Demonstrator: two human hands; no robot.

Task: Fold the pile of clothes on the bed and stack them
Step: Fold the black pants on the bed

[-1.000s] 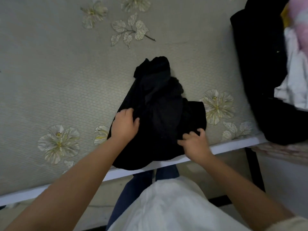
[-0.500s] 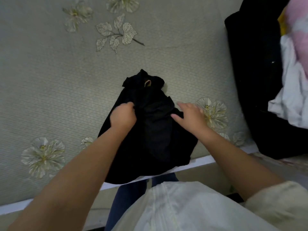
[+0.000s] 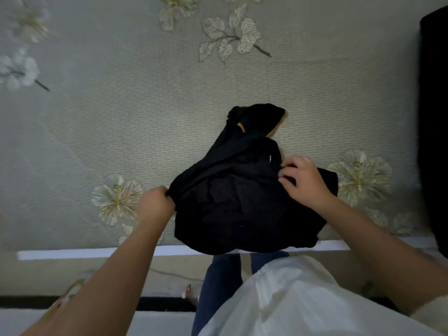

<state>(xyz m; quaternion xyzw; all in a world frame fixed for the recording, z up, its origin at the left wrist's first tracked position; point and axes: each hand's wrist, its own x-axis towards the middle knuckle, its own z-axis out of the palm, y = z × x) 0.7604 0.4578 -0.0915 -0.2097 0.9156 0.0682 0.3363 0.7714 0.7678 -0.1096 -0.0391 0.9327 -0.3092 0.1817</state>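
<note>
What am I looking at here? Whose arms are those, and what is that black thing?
There is no machine here, just a person. A camera sits on the person's head and looks down, so you see their own two arms reaching out. They stand at a bed covered with a greyish sheet printed with pale flowers. On it, at the near edge, lies a crumpled black garment. The left hand grips its left edge in a fist. The right hand pinches the cloth near the top right with curled fingers. A dark heap of clothes shows at the right edge.
</note>
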